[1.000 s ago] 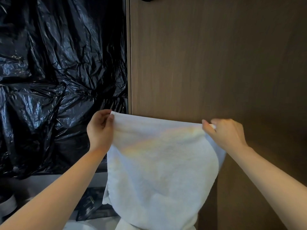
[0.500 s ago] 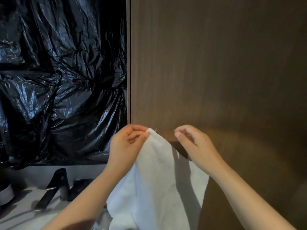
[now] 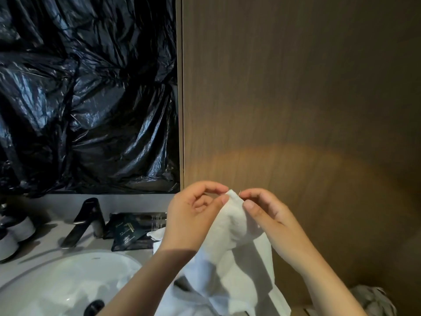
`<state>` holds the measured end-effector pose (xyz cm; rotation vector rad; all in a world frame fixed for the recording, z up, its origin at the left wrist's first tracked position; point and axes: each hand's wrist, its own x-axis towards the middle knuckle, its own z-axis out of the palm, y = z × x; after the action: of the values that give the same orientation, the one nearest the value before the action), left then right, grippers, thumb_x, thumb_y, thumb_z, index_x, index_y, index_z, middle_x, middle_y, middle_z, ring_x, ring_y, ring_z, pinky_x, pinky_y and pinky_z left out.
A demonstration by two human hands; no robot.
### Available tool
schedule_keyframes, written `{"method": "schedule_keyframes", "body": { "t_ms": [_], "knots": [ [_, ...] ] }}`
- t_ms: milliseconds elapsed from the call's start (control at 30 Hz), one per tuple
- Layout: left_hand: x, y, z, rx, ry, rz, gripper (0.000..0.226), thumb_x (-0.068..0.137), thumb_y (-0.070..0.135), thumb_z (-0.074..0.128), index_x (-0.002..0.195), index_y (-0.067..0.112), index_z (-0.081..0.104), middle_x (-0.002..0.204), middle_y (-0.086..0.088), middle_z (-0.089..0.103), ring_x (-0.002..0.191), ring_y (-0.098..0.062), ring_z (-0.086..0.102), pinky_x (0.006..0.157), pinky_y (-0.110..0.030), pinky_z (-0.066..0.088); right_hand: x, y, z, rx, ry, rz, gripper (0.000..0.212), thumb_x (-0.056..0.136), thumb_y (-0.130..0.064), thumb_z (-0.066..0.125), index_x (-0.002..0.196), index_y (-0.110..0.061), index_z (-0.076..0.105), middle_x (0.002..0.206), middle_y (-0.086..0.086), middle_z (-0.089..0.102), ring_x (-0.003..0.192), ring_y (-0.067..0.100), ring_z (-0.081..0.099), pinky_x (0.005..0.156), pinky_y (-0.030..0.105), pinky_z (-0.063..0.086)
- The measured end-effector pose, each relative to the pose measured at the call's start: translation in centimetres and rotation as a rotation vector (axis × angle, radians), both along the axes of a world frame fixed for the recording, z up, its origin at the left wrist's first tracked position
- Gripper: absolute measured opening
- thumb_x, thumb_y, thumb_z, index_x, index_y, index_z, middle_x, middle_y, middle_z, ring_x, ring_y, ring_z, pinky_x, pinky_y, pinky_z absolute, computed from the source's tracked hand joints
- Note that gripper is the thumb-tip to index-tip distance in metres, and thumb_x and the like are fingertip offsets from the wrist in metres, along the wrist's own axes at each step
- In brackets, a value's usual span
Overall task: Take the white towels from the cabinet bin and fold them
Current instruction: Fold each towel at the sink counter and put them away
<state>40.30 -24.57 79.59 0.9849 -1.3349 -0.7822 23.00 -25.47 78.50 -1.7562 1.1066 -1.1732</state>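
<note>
Facing black plastic sheeting [image 3: 86,99] at ten o'clock and a wooden panel [image 3: 296,87] at one, above a dark tap [image 3: 87,218], dark packets [image 3: 129,233] and a white sink [image 3: 41,277] toward eight. Pinching the top corners of a white towel [image 3: 232,247] at six with left hand [image 3: 191,215] and right hand [image 3: 268,215], letting it hang doubled and creased. Losing its lower end past the bottom edge; failing to identify a grey bundle [image 3: 373,299] at five.

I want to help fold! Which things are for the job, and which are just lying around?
For the job: white towel, pinched at its top by the left hand and right hand.
Just lying about: black tap, white sink, dark packets, black plastic sheet.
</note>
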Motion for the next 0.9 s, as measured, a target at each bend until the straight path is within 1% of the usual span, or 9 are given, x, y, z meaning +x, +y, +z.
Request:
{"method": "schedule_keyframes", "body": {
  "t_ms": [67, 200, 267, 367, 433, 533, 667, 800, 900],
  "knots": [
    [-0.3, 0.5, -0.5, -0.003, 0.055, 0.021, 0.022, 0.08, 0.003, 0.073, 0.08, 0.025, 0.073, 0.072, -0.019, 0.065, 0.064, -0.02, 0.058, 0.064, -0.025, 0.05, 0.3, 0.5, -0.3, 0.034, -0.023, 0.012, 0.019, 0.095, -0.029, 0.057, 0.108, -0.021, 0.068, 0.098, -0.017, 0.07, 0.091, -0.005, 0.062, 0.076, 0.007, 0.043],
    [-0.2, 1.2, -1.0, 0.003, 0.078, 0.038, 0.013, 0.076, 0.02, 0.075, 0.083, 0.031, 0.072, 0.077, -0.02, 0.067, 0.072, -0.037, 0.063, 0.07, -0.041, 0.054, 1.2, 1.3, -0.9, 0.053, -0.045, 0.02, 0.02, 0.095, -0.024, 0.053, 0.09, -0.012, 0.069, 0.074, 0.0, 0.063, 0.069, 0.004, 0.054, 0.063, 0.012, 0.039],
    [0.2, 1.5, -1.3, 0.018, 0.039, 0.013, 0.018, 0.073, 0.026, 0.074, 0.089, 0.034, 0.07, 0.085, -0.014, 0.068, 0.071, -0.025, 0.067, 0.068, -0.033, 0.054, 1.3, 1.4, -1.3, 0.048, -0.072, -0.034, 0.023, 0.094, -0.028, 0.054, 0.087, -0.011, 0.067, 0.075, 0.009, 0.062, 0.068, 0.01, 0.053, 0.061, 0.015, 0.04],
    [0.9, 2.0, -2.1, 0.067, -0.061, 0.0, 0.025, 0.07, 0.03, 0.075, 0.092, 0.031, 0.065, 0.089, 0.004, 0.07, 0.08, -0.01, 0.068, 0.073, -0.02, 0.052, 1.3, 1.6, -1.4, 0.031, -0.124, -0.094, 0.02, 0.096, -0.025, 0.053, 0.089, -0.01, 0.066, 0.08, 0.004, 0.065, 0.071, 0.01, 0.056, 0.064, 0.015, 0.042],
    [1.3, 2.3, -2.8, 0.101, -0.143, 0.042, 0.023, 0.067, 0.034, 0.075, 0.087, 0.036, 0.064, 0.086, 0.013, 0.068, 0.082, -0.008, 0.064, 0.077, -0.018, 0.05, 1.4, 1.8, -1.2, 0.039, -0.149, -0.098, 0.018, 0.096, -0.022, 0.053, 0.091, -0.01, 0.066, 0.079, 0.001, 0.065, 0.072, 0.008, 0.057, 0.064, 0.013, 0.042],
    [1.4, 2.4, -3.6, 0.13, -0.097, 0.051, 0.015, 0.067, 0.03, 0.08, 0.077, 0.033, 0.069, 0.08, 0.004, 0.069, 0.076, -0.013, 0.064, 0.077, -0.026, 0.051, 1.6, 2.1, -0.8, 0.062, -0.156, -0.047, 0.019, 0.096, -0.026, 0.055, 0.094, -0.011, 0.067, 0.08, -0.005, 0.067, 0.075, 0.006, 0.06, 0.066, 0.012, 0.044],
    [1.3, 2.2, -3.8, 0.14, -0.002, 0.055, 0.011, 0.064, 0.027, 0.078, 0.073, 0.03, 0.073, 0.075, 0.003, 0.07, 0.071, -0.011, 0.063, 0.074, -0.025, 0.05, 2.5, 2.6, -0.1, 0.049, -0.215, -0.065, 0.03, 0.091, -0.043, 0.061, 0.088, -0.014, 0.068, 0.077, -0.008, 0.066, 0.073, 0.001, 0.058, 0.064, 0.011, 0.043],
    [1.3, 2.1, -3.5, 0.113, -0.02, 0.08, 0.022, 0.069, 0.01, 0.085, 0.073, 0.029, 0.076, 0.078, 0.006, 0.073, 0.075, -0.011, 0.068, 0.076, -0.028, 0.053, 2.9, 2.6, 0.4, 0.064, -0.265, -0.112, 0.031, 0.085, -0.04, 0.059, 0.084, -0.01, 0.068, 0.075, 0.001, 0.065, 0.071, 0.006, 0.057, 0.062, 0.013, 0.044],
    [1.4, 2.1, -3.2, 0.092, -0.066, 0.091, 0.021, 0.071, 0.011, 0.082, 0.073, 0.03, 0.075, 0.075, 0.009, 0.073, 0.072, -0.007, 0.067, 0.072, -0.023, 0.053, 3.0, 2.8, 0.5, 0.102, -0.299, -0.076, 0.026, 0.089, -0.038, 0.065, 0.089, -0.013, 0.069, 0.084, 0.009, 0.069, 0.075, 0.01, 0.062, 0.064, 0.016, 0.048]
  ]
}}
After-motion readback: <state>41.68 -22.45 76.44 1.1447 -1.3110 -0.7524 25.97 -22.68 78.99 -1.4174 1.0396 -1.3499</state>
